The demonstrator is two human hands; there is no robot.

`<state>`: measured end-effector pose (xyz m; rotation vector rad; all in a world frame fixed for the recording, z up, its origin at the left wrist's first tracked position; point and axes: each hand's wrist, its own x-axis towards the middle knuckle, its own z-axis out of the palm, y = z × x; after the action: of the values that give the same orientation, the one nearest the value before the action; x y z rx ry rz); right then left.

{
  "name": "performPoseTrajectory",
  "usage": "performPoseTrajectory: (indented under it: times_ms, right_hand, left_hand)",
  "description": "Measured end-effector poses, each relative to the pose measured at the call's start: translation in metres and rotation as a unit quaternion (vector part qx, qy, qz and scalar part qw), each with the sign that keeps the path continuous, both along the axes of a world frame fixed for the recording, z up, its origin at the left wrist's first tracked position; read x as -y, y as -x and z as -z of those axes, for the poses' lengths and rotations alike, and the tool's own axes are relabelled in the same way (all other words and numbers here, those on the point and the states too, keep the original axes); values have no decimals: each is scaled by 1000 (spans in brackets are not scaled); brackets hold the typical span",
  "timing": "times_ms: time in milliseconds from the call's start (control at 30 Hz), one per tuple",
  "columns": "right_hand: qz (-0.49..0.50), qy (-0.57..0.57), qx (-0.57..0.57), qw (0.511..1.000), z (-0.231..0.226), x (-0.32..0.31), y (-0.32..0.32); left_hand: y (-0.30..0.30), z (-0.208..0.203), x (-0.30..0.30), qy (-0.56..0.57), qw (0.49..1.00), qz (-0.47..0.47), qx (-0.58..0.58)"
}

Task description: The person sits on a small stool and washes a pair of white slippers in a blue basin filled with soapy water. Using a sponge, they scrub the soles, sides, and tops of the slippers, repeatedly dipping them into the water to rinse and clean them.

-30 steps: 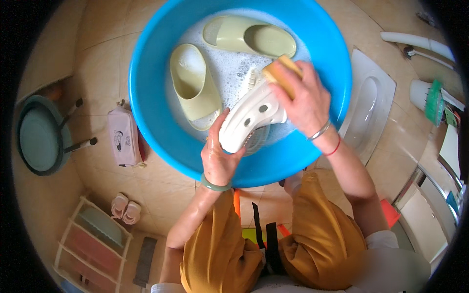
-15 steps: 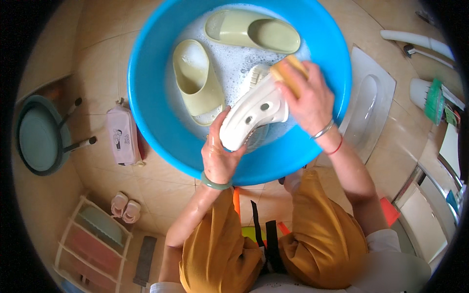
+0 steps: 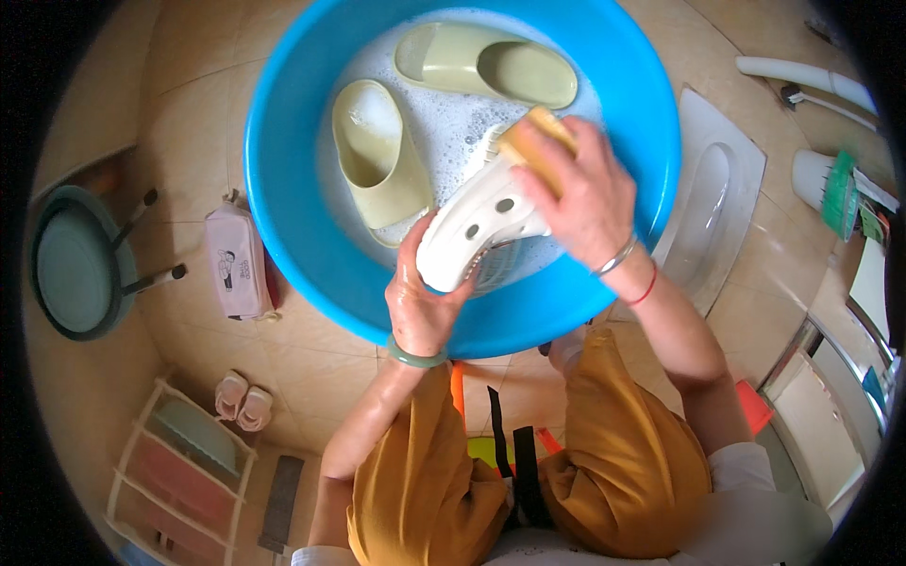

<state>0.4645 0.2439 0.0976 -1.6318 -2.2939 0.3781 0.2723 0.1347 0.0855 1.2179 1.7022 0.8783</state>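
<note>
My left hand (image 3: pixel 420 297) grips one end of a white clog (image 3: pixel 481 222) with round holes, tilted above the soapy water. Closed round a yellowish scrubbing brush or block (image 3: pixel 538 141), my right hand (image 3: pixel 593 193) presses it against the clog's far end; its working face is hidden. Below them stands a blue basin (image 3: pixel 293 241) with suds in it. Two pale green slippers float or rest there, one slipper (image 3: pixel 377 160) at the left and the other slipper (image 3: pixel 500 71) at the far side. Another white ridged shoe (image 3: pixel 491 141) shows partly behind the held clog.
A white squat toilet (image 3: pixel 713 198) is set in the tiled floor right of the basin. To the left lie a pink pouch (image 3: pixel 238 264), stacked grey-green basins (image 3: pixel 80 259) and small pink shoes (image 3: pixel 243 401) near a rack (image 3: pixel 184 467). A green-bristled brush (image 3: pixel 838 196) is at the far right.
My right hand and the yellowish scrubber have shifted slightly left and nearer the left hand along the clog. The clog has moved a little left with my left hand still holding it.
</note>
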Motion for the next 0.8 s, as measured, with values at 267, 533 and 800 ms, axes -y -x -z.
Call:
performPoseTrajectory:
  times_ms: [267, 533, 800]
  right_hand:
    - [-119, 23, -189, 974, -17, 43, 55]
    - [211, 111, -113, 965, 70, 0, -54]
    - [283, 300, -180, 893, 160, 18, -85]
  left_hand:
    - [12, 7, 15, -7, 999, -20, 24]
    - [12, 1, -6, 146, 961, -131, 195]
    - [4, -2, -19, 239, 865, -143, 418]
